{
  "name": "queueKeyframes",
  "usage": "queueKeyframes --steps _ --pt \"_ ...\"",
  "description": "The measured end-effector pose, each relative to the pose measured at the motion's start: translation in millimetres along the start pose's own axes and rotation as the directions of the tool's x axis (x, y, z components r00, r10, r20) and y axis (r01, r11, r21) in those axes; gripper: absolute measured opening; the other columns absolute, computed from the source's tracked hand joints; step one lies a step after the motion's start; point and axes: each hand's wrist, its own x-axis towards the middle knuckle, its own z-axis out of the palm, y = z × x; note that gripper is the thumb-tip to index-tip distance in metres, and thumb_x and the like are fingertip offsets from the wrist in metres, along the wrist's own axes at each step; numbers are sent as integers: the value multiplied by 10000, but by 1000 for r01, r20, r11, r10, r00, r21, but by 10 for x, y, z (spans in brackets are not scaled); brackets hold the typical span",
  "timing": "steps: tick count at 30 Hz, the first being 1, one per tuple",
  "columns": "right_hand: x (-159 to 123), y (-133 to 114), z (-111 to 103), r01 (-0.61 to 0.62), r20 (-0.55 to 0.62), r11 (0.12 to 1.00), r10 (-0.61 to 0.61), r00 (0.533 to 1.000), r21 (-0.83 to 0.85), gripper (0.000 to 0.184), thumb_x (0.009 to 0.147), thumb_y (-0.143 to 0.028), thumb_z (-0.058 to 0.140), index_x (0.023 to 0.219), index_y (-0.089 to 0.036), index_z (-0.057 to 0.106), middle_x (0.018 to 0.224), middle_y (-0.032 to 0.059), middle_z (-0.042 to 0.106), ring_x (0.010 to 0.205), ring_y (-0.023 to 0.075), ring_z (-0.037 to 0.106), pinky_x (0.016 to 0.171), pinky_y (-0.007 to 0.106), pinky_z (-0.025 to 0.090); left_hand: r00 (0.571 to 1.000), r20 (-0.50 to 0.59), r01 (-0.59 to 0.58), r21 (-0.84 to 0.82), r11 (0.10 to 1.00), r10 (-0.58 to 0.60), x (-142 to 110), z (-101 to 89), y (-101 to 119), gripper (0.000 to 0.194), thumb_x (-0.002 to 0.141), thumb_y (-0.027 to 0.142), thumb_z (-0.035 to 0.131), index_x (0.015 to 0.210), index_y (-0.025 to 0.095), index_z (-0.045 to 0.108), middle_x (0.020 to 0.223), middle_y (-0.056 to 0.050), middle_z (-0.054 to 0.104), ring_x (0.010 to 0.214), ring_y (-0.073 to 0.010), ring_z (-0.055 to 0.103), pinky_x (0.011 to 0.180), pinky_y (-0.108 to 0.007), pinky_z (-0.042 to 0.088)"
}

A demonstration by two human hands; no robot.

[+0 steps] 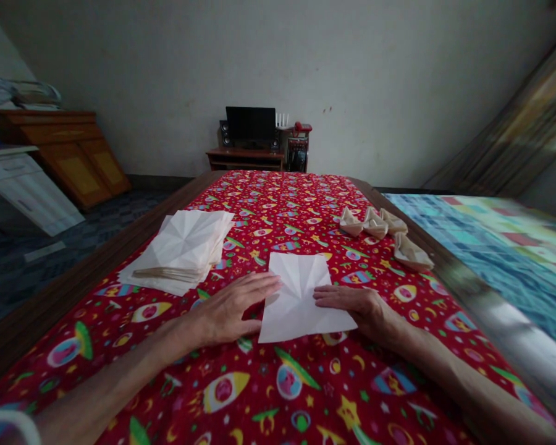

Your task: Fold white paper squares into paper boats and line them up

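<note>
A creased white sheet of paper [301,303] lies on the red patterned cloth in front of me, its folds fanning out from the middle. My left hand [234,306] rests at its left edge, fingers stretched out and fingertips touching the paper, the thumb apart below. From the right, my right hand [352,303] lays its extended fingers flat on the sheet; its thumb is hidden. To the left is a stack of similarly creased paper sheets [185,238]. Several folded paper boats [412,252] sit on the right of the cloth.
The red cloth [287,198] covers a dark wooden table [134,238]. Past its far end stands a desk with a monitor [251,125] and speakers. A bed [482,247] lies to the right, wooden and white cabinets [74,157] to the left.
</note>
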Motion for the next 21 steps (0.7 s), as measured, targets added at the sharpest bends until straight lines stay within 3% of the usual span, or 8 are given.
queueKeyframes --steps 3,9,12,14,17,21 --pt "28 -72 -37 -5 6 1000 5 1000 -2 298 882 -220 511 1145 -217 649 1167 83 646 1092 198 600 950 341 488 994 -79 -72 -3 997 72 58 82 -2 335 890 209 503 1215 224 581 1264 -77 589 1196 -206 520 1067 -419 353" --pt "85 -205 -75 -66 -42 996 63 997 -53 254 911 -289 463 908 -212 705 1012 66 703 944 191 651 828 278 507 966 -258 -54 -129 990 19 156 122 68 240 920 237 457 976 174 683 974 -66 715 932 -179 646 883 -325 475" --pt "86 -172 -28 -206 -139 976 195 971 -73 295 905 -305 460 738 -189 674 813 45 700 746 160 637 687 238 485 945 -294 97 -157 983 -141 221 128 125 241 914 236 460 873 155 683 829 -59 706 791 -168 648 722 -265 485" --pt "94 -105 13 -334 -202 941 317 927 -53 323 886 -344 476 669 -173 644 668 21 650 612 137 578 569 218 436 914 -312 234 -119 965 -260 271 140 146 232 896 224 474 777 152 660 753 -50 680 708 -161 634 643 -246 457" --pt "142 11 48 -471 -203 882 465 862 20 368 865 -420 464 664 -159 627 586 -5 577 538 118 499 475 206 350 854 -323 424 -19 906 -407 353 155 142 227 873 252 496 685 161 585 642 -27 625 601 -158 593 573 -249 400" --pt "268 72 30 -573 -205 819 557 805 -23 364 836 -431 458 618 -163 573 546 -24 501 523 104 451 465 203 285 800 -304 537 -27 843 -518 453 134 113 113 855 260 514 792 177 560 650 -3 630 601 -156 586 568 -245 375"
